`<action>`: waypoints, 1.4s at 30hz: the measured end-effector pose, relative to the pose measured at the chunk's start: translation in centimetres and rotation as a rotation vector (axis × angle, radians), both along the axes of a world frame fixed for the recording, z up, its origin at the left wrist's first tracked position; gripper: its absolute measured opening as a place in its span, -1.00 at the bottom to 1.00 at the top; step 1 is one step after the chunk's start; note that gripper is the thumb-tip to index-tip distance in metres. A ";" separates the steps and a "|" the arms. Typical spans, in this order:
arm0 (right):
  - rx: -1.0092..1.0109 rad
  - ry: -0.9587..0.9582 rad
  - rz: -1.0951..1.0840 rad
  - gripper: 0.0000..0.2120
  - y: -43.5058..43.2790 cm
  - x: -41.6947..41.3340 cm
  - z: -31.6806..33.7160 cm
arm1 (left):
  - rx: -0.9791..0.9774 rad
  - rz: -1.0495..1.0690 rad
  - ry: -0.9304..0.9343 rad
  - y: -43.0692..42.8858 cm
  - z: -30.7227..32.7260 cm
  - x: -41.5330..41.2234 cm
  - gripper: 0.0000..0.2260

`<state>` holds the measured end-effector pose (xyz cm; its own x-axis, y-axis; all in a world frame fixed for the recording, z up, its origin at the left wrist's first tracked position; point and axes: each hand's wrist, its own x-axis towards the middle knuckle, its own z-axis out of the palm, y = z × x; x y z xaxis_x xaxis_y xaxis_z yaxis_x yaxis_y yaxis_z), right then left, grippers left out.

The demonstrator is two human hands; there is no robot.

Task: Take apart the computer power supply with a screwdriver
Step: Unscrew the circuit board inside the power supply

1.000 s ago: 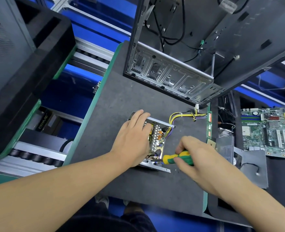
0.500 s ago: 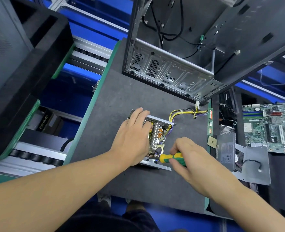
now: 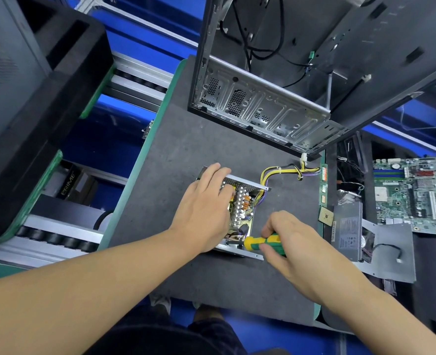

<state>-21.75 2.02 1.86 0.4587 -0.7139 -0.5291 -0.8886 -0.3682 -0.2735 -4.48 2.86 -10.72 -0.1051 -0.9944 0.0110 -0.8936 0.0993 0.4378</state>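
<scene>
The opened power supply (image 3: 242, 201) lies on the grey mat (image 3: 186, 149), its circuit board with coils and capacitors exposed inside the metal frame. My left hand (image 3: 206, 208) lies flat over its left side, fingers reaching the far edge. My right hand (image 3: 291, 239) grips the yellow-green screwdriver (image 3: 260, 243), whose tip end points into the near right corner of the supply. The tip itself is hidden. A yellow and black cable bundle (image 3: 281, 171) runs from the supply to the right.
An empty computer case (image 3: 263, 108) stands open behind the supply. At the right lie a motherboard (image 3: 416, 193), a grey metal cover (image 3: 347, 226) and a narrow memory stick (image 3: 323, 185). A black case (image 3: 32, 98) sits at the left on a roller conveyor (image 3: 58, 237).
My right hand and the screwdriver have shifted slightly left toward the supply's near corner. My left hand stays on the supply.
</scene>
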 end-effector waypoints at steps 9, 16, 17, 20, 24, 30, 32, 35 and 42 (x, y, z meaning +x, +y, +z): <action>-0.010 0.031 0.023 -0.90 0.2 0.6 0.2 | -0.005 0.004 0.004 0.0 0.0 0.0 -0.70; -0.027 0.020 0.036 -0.89 0.5 0.3 0.1 | -0.001 0.009 0.018 0.0 0.0 0.0 -0.71; -0.030 0.016 0.037 -0.89 0.5 0.2 0.1 | -0.002 0.008 0.015 0.0 0.0 0.0 -0.71; -0.040 0.020 0.042 -0.88 0.7 0.2 0.0 | -0.001 0.009 0.003 -0.1 0.0 0.0 -0.71; -0.035 0.028 0.046 -0.87 0.8 0.2 -0.1 | -0.003 0.009 -0.003 -0.1 -0.1 -0.1 -0.71; -0.052 0.042 0.054 -0.86 0.8 0.3 -0.4 | -0.003 0.011 0.001 -0.1 -0.1 -0.1 -0.71; -0.079 0.064 0.042 -0.86 1.0 0.4 -0.6 | -0.002 0.007 0.003 -0.1 -0.1 0.0 -0.71; -0.107 0.091 0.009 -0.85 1.1 0.6 -0.8 | 0.000 0.006 0.003 -0.1 -0.1 0.0 -0.71; -0.033 0.181 0.240 -0.80 0.5 2.2 -0.3 | 0.019 0.005 -0.014 -0.1 0.0 -0.1 -0.68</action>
<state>-19.58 2.55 1.53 0.5169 -0.6146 -0.5959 -0.8082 -0.5798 -0.1031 -4.56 2.73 -10.74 -0.1005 -0.9949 -0.0097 -0.9000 0.0868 0.4271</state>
